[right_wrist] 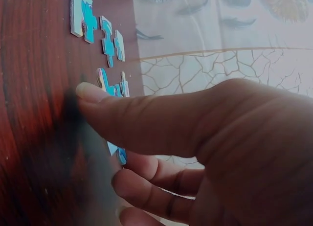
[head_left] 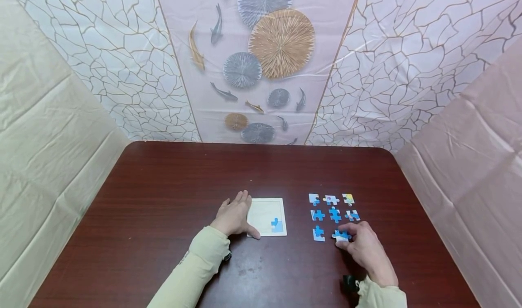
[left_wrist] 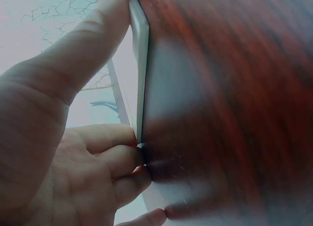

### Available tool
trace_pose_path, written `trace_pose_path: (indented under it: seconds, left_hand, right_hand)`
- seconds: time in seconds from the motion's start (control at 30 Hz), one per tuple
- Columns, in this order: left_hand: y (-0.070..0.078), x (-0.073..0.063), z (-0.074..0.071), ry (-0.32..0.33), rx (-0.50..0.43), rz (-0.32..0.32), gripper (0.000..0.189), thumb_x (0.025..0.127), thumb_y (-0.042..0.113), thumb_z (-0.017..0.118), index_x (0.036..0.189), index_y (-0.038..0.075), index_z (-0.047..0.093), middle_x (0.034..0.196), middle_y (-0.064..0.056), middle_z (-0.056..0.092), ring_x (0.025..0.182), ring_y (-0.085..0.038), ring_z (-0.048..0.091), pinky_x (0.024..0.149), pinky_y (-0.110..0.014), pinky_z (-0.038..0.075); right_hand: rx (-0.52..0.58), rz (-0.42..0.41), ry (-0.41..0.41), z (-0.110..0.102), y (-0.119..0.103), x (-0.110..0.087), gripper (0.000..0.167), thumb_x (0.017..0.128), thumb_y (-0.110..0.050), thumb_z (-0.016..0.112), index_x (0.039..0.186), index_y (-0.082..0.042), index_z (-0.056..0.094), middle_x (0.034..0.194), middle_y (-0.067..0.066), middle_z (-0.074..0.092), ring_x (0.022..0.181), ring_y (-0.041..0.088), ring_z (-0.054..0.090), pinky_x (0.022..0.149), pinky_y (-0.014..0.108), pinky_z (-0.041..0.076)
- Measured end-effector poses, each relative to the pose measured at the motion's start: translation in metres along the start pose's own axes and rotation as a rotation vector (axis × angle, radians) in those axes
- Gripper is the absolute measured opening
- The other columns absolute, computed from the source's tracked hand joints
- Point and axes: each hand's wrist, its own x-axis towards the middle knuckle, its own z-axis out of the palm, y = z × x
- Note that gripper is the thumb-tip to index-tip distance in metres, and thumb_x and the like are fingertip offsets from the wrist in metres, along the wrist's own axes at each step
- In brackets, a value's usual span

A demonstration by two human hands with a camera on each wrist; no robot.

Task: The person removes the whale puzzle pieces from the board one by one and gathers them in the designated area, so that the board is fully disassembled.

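A shallow cream puzzle tray [head_left: 258, 212] lies on the table, with one blue jigsaw piece [head_left: 277, 225] in its near right corner. My left hand [head_left: 234, 215] rests at the tray's left side, fingers extended past the far corner, thumb by the near edge. In the left wrist view, thumb and fingertips touch the tray's rim [left_wrist: 142, 79]. Right of the tray, my right hand [head_left: 367, 247] pinches a blue-and-white jigsaw piece [head_left: 340, 236] between thumb and index finger. The right wrist view shows the thumb [right_wrist: 142, 121] hiding most of that piece.
Several loose jigsaw pieces [head_left: 335, 214] lie in rows just beyond the right hand. One more piece [head_left: 318, 233] sits left of the pinched one. The dark red table [head_left: 183, 176] is enclosed by patterned cloth [head_left: 253, 95] at the back and pale cloth at both sides.
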Motion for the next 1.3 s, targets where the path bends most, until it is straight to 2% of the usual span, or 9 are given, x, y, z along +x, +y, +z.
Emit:
trace_pose_path:
  seconds: [0.13,0.3,0.63,0.97,1.3]
  left_hand:
    - [-0.0002,0.0002,0.0004,-0.001,-0.003,-0.002,0.124,0.057,0.065,0.083,0.15,0.001,0.033,0.159,-0.014,0.022,0.147,-0.025,0.017,0.113,-0.051,0.023]
    - [0.0,-0.0006,0.0001,0.001,-0.017,-0.005,0.124,0.057,0.064,0.084,0.15,0.002,0.033,0.159,-0.013,0.022,0.147,-0.025,0.017,0.114,-0.051,0.023]
    - [-0.0009,-0.0003,0.0009,0.015,-0.016,0.002,0.123,0.056,0.064,0.084,0.15,0.001,0.034,0.158,-0.014,0.023,0.147,-0.025,0.018,0.113,-0.052,0.024]
    - [-0.0014,0.0,0.0037,0.017,-0.019,0.004,0.124,0.056,0.065,0.084,0.15,0.001,0.034,0.158,-0.014,0.023,0.147,-0.026,0.018,0.113,-0.052,0.024]
    - [-0.0018,0.0005,0.0024,0.018,-0.007,0.006,0.123,0.057,0.065,0.083,0.15,0.001,0.034,0.158,-0.014,0.023,0.147,-0.025,0.018,0.113,-0.052,0.024]
  right_hand:
    - [-0.004,0.019,-0.012,0.0015,0.0011,0.0017,0.033,0.078,-0.015,0.082,0.108,-0.005,0.073,0.101,0.015,0.056,0.083,0.025,0.052,0.071,0.039,0.045]
    - [0.003,0.036,-0.025,0.0036,0.0024,0.0027,0.033,0.078,-0.013,0.081,0.109,-0.005,0.072,0.104,0.017,0.056,0.083,0.025,0.05,0.069,0.037,0.044]
    - [0.003,0.028,-0.018,0.0049,0.0023,0.0033,0.034,0.079,-0.013,0.081,0.11,-0.004,0.072,0.103,0.016,0.058,0.089,0.026,0.052,0.073,0.042,0.047]
    - [0.012,0.019,-0.019,0.0062,0.0041,0.0016,0.034,0.078,-0.013,0.081,0.111,-0.006,0.073,0.104,0.015,0.058,0.089,0.025,0.053,0.071,0.037,0.046]
    - [0.061,0.003,-0.049,0.003,0.0054,0.0035,0.034,0.079,-0.012,0.08,0.111,-0.004,0.072,0.103,0.014,0.06,0.07,0.017,0.05,0.061,0.031,0.042]
